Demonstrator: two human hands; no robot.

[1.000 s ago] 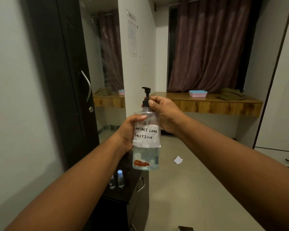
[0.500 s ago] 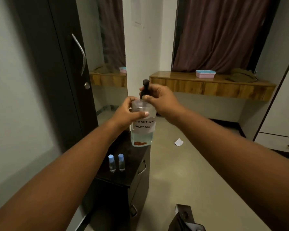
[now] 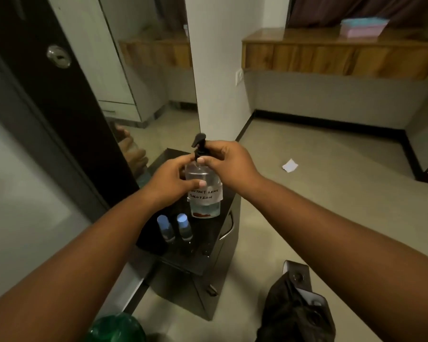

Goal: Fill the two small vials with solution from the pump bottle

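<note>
A clear pump bottle (image 3: 205, 193) with a black pump head and a white label reading "contact lens solution" is held over the back of a small dark cabinet top (image 3: 195, 255). My left hand (image 3: 173, 178) wraps the bottle's shoulder. My right hand (image 3: 229, 160) grips the black pump collar at the neck. Two small vials with pale blue caps, the left vial (image 3: 165, 228) and the right vial (image 3: 184, 226), stand side by side on the cabinet top just in front of the bottle. Both caps are on.
A dark wardrobe door (image 3: 47, 99) and a mirror (image 3: 146, 70) stand on the left. A wooden shelf (image 3: 341, 53) carries a pink and blue box (image 3: 362, 27). On the floor lie a paper scrap (image 3: 290, 165), a dark bag (image 3: 297, 309) and a green object (image 3: 116, 328).
The bottle has come down from chest height to just over the cabinet top behind the vials. Both hands kept their hold. My view has tilted downward.
</note>
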